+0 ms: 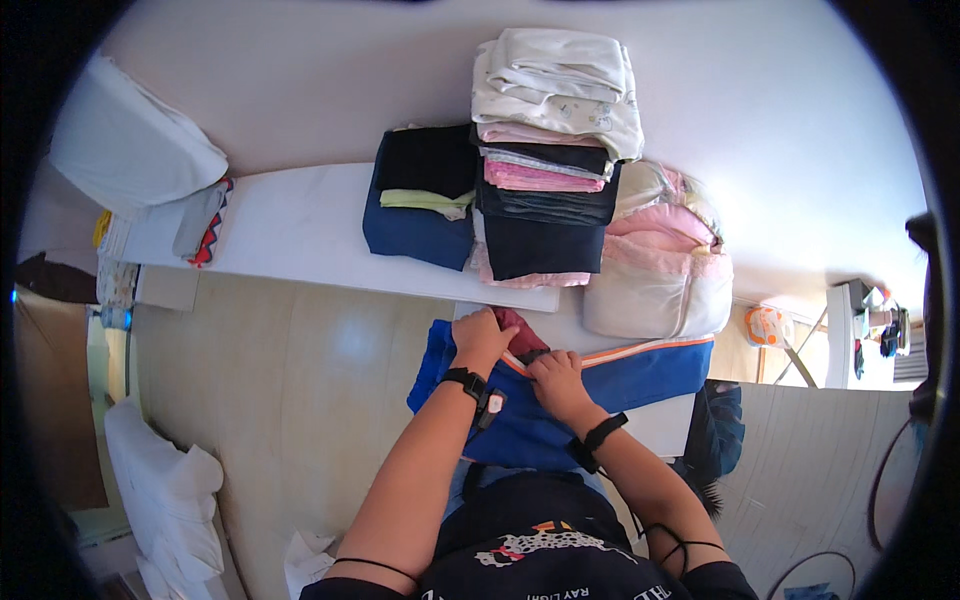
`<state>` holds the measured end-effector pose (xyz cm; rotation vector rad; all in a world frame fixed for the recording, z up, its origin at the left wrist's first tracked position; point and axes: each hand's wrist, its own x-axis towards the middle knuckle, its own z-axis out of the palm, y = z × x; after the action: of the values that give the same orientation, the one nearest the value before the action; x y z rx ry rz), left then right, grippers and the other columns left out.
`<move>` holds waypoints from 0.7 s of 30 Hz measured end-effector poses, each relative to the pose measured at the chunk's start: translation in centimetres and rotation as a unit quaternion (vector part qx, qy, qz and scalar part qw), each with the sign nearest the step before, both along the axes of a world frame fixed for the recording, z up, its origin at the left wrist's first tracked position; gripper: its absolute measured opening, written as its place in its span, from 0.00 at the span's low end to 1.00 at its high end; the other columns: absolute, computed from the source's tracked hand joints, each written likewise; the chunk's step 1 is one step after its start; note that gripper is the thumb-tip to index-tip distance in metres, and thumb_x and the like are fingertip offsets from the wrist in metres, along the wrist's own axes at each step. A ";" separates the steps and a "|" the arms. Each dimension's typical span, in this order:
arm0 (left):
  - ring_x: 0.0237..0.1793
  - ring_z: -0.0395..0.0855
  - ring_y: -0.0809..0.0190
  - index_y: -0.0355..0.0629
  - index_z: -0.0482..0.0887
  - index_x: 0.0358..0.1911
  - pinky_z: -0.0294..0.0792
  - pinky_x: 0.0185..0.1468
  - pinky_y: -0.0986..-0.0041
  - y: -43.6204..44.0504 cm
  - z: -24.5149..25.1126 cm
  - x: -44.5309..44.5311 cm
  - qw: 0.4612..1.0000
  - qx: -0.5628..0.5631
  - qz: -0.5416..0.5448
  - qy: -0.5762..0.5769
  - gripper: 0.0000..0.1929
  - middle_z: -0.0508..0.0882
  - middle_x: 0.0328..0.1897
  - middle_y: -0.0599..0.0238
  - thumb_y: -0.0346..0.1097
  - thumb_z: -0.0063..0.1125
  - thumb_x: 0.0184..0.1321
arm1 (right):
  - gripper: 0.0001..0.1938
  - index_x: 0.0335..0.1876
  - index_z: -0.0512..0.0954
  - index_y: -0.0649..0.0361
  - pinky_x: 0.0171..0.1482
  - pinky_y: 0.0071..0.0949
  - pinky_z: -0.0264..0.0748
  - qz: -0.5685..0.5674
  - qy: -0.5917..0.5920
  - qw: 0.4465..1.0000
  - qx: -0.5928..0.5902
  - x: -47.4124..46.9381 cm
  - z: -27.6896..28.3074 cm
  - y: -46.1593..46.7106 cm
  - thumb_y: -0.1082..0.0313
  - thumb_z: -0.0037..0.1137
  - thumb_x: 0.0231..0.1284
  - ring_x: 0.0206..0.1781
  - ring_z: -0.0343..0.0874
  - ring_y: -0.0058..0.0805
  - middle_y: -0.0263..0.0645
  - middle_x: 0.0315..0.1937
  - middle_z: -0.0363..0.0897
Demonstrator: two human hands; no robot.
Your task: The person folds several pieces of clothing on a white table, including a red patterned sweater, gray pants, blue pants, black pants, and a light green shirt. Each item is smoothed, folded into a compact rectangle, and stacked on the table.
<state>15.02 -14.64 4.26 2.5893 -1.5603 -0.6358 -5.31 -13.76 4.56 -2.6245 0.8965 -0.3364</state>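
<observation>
A blue garment [645, 375] with an orange and white striped edge lies across my lap and the white surface in front of me. My left hand [480, 337] grips it near a dark red piece of cloth [523, 334], thumb on top. Close by to the right, my right hand [559, 381] pinches the striped edge beside a dark patch at the red cloth's lower end. Brighter blue, textured cloth [431, 364] shows left of my left wrist. Whether the red cloth is part of the garment I cannot tell.
Along the wall, a white bench-like surface [300, 217] carries a tall stack of folded clothes [551, 202] and a lower folded pile [424, 225]. A clear bag of pink and white bedding [645, 292] stands to their right. White pillows [169, 495] lie at lower left.
</observation>
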 end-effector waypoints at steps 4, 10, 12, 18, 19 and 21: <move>0.41 0.88 0.45 0.44 0.87 0.36 0.78 0.45 0.56 -0.3 -1.8 0.3 0.999 -0.022 -0.043 0.022 0.13 0.89 0.37 0.53 0.46 0.65 0.59 | 0.12 0.44 0.79 0.51 0.57 0.43 0.69 -0.061 -0.011 0.998 0.010 -1.3 1.2 0.9 0.70 0.61 0.53 0.52 0.76 0.41 0.37 0.44 0.81; 0.34 0.85 0.44 0.42 0.85 0.30 0.76 0.40 0.55 3.3 0.3 4.2 0.957 -0.255 0.082 0.114 0.09 0.87 0.31 0.51 0.40 0.65 0.55 | 0.06 0.46 0.75 0.59 0.44 0.49 0.79 -0.193 0.014 0.971 0.142 -0.3 1.3 0.1 0.70 0.53 0.67 0.45 0.81 0.56 0.49 0.45 0.80; 0.32 0.84 0.46 0.42 0.83 0.29 0.75 0.39 0.54 4.7 2.2 6.9 0.917 -0.317 0.185 0.158 0.10 0.86 0.28 0.53 0.40 0.64 0.57 | 0.05 0.45 0.74 0.59 0.42 0.48 0.80 -0.212 -0.022 0.969 0.123 0.6 0.8 -0.7 0.71 0.50 0.68 0.42 0.81 0.56 0.51 0.45 0.80; 0.34 0.85 0.50 0.39 0.82 0.35 0.75 0.41 0.59 3.8 7.2 21.6 0.873 -0.395 0.285 0.007 0.14 0.86 0.32 0.55 0.44 0.62 0.63 | 0.05 0.47 0.72 0.61 0.44 0.50 0.79 -0.240 -0.025 0.964 0.115 2.5 -0.1 -3.5 0.70 0.47 0.72 0.43 0.81 0.58 0.53 0.46 0.79; 0.35 0.85 0.50 0.38 0.82 0.37 0.75 0.42 0.59 3.1 7.4 23.5 0.855 -0.438 0.279 -0.016 0.14 0.87 0.33 0.55 0.44 0.61 0.65 | 0.05 0.47 0.72 0.61 0.45 0.50 0.79 -0.243 -0.018 0.963 0.117 2.7 -0.1 -3.8 0.70 0.48 0.71 0.44 0.81 0.58 0.53 0.46 0.79; 0.44 0.86 0.49 0.36 0.83 0.47 0.75 0.51 0.60 2.5 6.9 26.1 0.879 -0.393 0.269 -0.007 0.18 0.87 0.43 0.50 0.45 0.61 0.67 | 0.06 0.47 0.72 0.61 0.45 0.50 0.79 -0.248 -0.017 0.962 0.114 3.0 -0.3 -4.0 0.70 0.48 0.71 0.44 0.81 0.58 0.53 0.46 0.78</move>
<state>41.14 -12.10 11.16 2.1806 -0.7562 0.0758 -2.28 -17.79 4.26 -2.1518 1.4832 -0.3724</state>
